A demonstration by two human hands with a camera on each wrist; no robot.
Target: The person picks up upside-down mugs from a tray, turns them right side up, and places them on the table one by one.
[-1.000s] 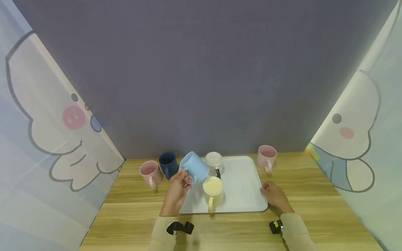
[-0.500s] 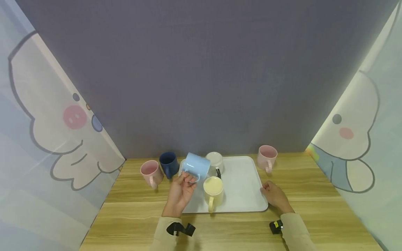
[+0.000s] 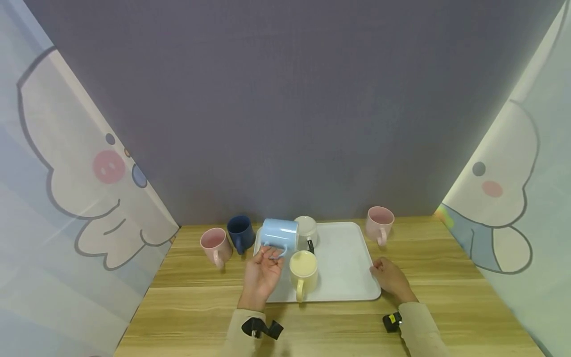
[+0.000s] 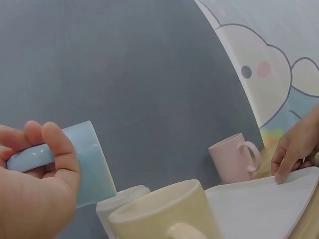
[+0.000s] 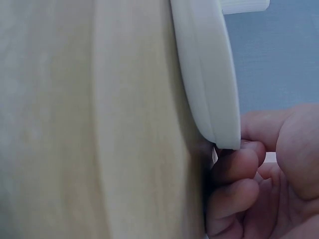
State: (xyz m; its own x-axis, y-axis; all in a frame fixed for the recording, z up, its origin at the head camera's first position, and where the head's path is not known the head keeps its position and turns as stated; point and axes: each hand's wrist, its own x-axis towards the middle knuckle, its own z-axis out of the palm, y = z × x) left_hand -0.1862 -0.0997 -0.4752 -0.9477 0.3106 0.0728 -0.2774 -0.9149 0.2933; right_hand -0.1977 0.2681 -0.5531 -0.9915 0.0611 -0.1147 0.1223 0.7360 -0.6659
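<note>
Light-blue mug: you are holding it sideways over the far left part of the white tray, your left hand curling its fingers round the handle. Your right hand is pinching the tray's right edge between thumb and bent fingers. White mug is standing just right of the blue one, yellow mug nearer you, both on the tray. Left of the tray, navy mug and pink mug are standing on the wooden table; second pink mug, beside the far right corner.
</note>
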